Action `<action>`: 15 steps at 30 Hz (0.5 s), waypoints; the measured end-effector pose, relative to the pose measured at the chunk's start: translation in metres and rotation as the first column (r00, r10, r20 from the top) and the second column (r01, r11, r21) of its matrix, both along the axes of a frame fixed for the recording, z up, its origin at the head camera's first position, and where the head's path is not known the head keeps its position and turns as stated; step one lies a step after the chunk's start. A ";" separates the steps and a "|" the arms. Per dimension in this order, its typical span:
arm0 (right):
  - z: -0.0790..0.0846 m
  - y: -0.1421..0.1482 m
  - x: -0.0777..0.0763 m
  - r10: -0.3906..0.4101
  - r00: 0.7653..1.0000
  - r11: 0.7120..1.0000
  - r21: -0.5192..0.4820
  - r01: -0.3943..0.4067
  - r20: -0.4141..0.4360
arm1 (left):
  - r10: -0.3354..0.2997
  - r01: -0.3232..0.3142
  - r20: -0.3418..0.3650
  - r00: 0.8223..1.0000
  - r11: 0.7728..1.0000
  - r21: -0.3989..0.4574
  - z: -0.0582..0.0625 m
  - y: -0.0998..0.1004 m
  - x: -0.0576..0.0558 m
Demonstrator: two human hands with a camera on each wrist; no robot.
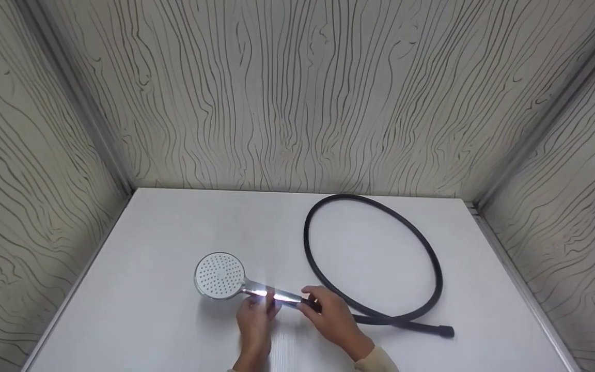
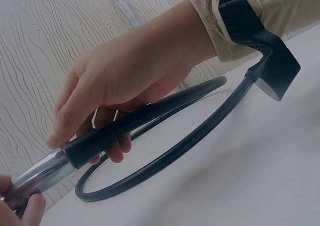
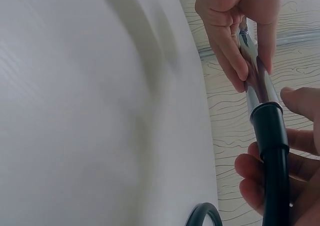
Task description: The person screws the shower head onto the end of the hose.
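A chrome hand shower has its round, pale spray face turned up at the left. My left hand grips its shiny handle between thumb and fingers. At the handle's lower end sits the dark end sleeve of a black shower hose, meeting the chrome. My right hand holds that sleeve, fingers curled beneath the hose, thumb at the joint. Both pieces are lifted over the white table. I cannot tell whether the sleeve is threaded on.
On the white table the hose lies in one large loop at the right, crossing itself near the front. Its free end points right. Wood-patterned panels enclose the table at the back and both sides.
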State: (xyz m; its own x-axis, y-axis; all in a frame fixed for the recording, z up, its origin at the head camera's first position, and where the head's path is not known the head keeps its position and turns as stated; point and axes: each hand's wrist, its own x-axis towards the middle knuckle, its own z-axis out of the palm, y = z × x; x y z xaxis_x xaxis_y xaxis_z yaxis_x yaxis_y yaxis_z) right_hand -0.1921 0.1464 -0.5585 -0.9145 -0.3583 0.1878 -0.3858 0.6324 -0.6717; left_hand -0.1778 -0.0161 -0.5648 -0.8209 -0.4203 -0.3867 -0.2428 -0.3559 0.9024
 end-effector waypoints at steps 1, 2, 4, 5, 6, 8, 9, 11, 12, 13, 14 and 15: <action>0.000 0.000 0.000 -0.001 1.000 1.000 -0.002 0.001 0.002 | 0.003 -0.003 0.000 1.000 1.000 0.002 0.000 0.000 0.000; 0.000 0.001 0.000 0.000 1.000 1.000 -0.004 0.000 0.001 | 0.003 -0.003 0.002 1.000 1.000 0.003 0.000 0.000 0.000; -0.001 0.001 0.001 0.001 1.000 1.000 -0.008 -0.001 0.007 | -0.002 0.002 0.009 1.000 1.000 0.000 -0.001 0.000 0.000; -0.001 0.001 0.001 0.001 1.000 1.000 -0.008 -0.001 0.007 | -0.001 0.000 0.006 1.000 1.000 0.004 -0.001 0.000 0.000; -0.001 0.001 0.001 0.000 1.000 1.000 -0.009 0.000 0.008 | 0.001 -0.001 0.003 1.000 1.000 0.007 -0.001 0.000 0.000; 0.000 0.001 0.001 -0.001 1.000 1.000 -0.011 0.001 0.007 | 0.001 -0.001 -0.006 1.000 1.000 0.011 -0.001 0.000 0.000; 0.000 0.001 0.002 -0.002 1.000 1.000 -0.012 0.002 0.006 | 0.003 -0.003 -0.013 1.000 1.000 0.013 0.000 0.000 0.000; 0.000 0.000 0.002 -0.003 1.000 1.000 -0.014 0.003 0.000 | 0.005 -0.004 -0.021 1.000 1.000 0.014 0.000 0.001 0.000; 0.000 0.000 0.002 -0.002 1.000 1.000 -0.014 0.002 -0.005 | 0.003 -0.002 -0.018 1.000 1.000 0.010 0.000 0.000 0.000; 0.000 0.000 0.003 -0.002 1.000 1.000 -0.013 0.002 -0.009 | -0.002 0.002 -0.015 1.000 1.000 0.006 0.001 0.000 0.000; 0.000 -0.001 0.003 -0.003 1.000 1.000 -0.011 0.003 -0.017 | -0.005 0.005 -0.010 1.000 1.000 0.002 0.001 0.000 0.000; -0.001 -0.001 0.003 -0.003 1.000 1.000 -0.008 0.003 -0.022 | -0.009 0.009 -0.004 1.000 1.000 -0.002 0.001 0.000 0.000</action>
